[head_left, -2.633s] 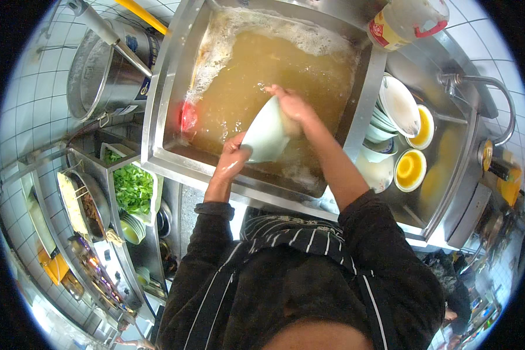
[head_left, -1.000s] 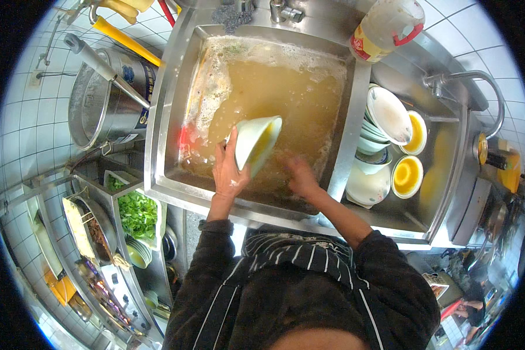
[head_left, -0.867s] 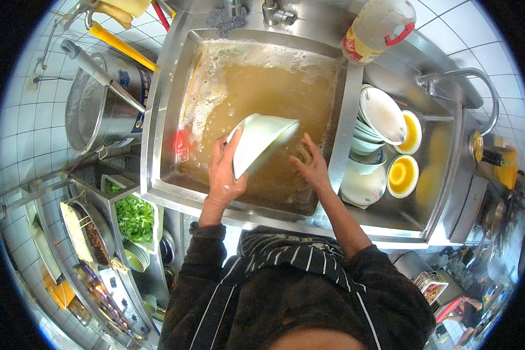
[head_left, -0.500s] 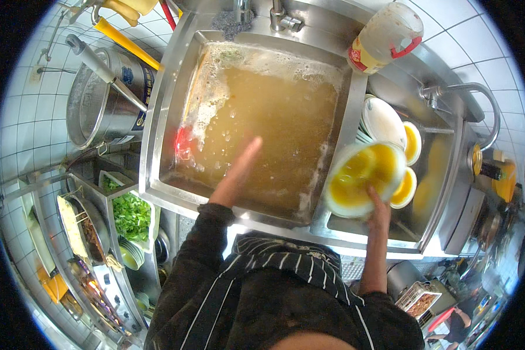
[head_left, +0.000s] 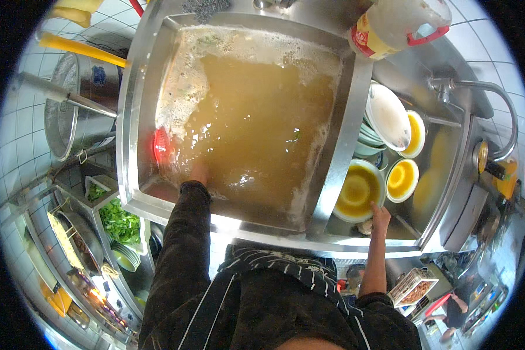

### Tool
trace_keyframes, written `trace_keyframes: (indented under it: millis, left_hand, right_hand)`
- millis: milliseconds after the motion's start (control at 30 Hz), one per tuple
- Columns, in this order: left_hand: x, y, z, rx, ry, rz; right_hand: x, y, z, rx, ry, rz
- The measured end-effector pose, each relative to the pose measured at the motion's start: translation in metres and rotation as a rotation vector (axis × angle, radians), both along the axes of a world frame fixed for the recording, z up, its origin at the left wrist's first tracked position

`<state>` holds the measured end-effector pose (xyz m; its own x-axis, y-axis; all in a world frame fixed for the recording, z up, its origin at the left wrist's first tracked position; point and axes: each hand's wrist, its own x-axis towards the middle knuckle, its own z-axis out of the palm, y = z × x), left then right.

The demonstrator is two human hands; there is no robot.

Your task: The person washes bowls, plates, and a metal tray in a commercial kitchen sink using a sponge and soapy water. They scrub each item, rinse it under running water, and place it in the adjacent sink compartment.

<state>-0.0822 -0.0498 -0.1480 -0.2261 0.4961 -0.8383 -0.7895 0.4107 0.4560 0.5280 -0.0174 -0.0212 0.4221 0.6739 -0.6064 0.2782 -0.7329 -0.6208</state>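
Note:
My left hand (head_left: 200, 173) dips into the murky brown water of the large steel sink (head_left: 344, 134), its fingers hidden under the surface. In the smaller basin on the right, my right hand (head_left: 380, 220) grips the near rim of a wide bowl (head_left: 359, 189) with a white rim and yellow inside. This bowl sits low in the basin. Two smaller yellow-and-white bowls, one nearer (head_left: 402, 180) and one farther (head_left: 414, 134), lie just right of it. Beyond it, a large white plate (head_left: 388, 115) leans on a stack of pale green dishes (head_left: 367, 140).
A red plastic piece (head_left: 161, 146) lies at the big sink's left wall. A large plastic jug (head_left: 391, 29) stands at the back between the basins. A curved faucet (head_left: 501, 87) rises at the right. Left stand a metal pot (head_left: 79, 111) and chopped greens (head_left: 119, 224).
My left hand has gone from above the water into it, nearer the left side. My right hand has lowered the wide bowl into the right basin. The view has shifted slightly.

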Motion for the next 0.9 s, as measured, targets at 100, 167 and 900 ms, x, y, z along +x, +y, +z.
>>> trace_keyframes:
  millis: [100, 167, 900]
  left_hand:
    - [0.017, 0.006, 0.004, -0.03, -0.022, -0.027]
    - [0.035, 0.013, 0.011, -0.045, -0.034, -0.055]
    - [0.179, 0.118, 0.066, 0.219, 1.552, -1.871]
  right_hand:
    - [-0.021, 0.008, 0.009, 0.092, -0.023, -0.014]
    - [-0.038, 0.017, 0.025, 0.07, -0.09, -0.029]
    - [-0.22, 0.185, 0.063, 0.984, -0.311, 1.15]
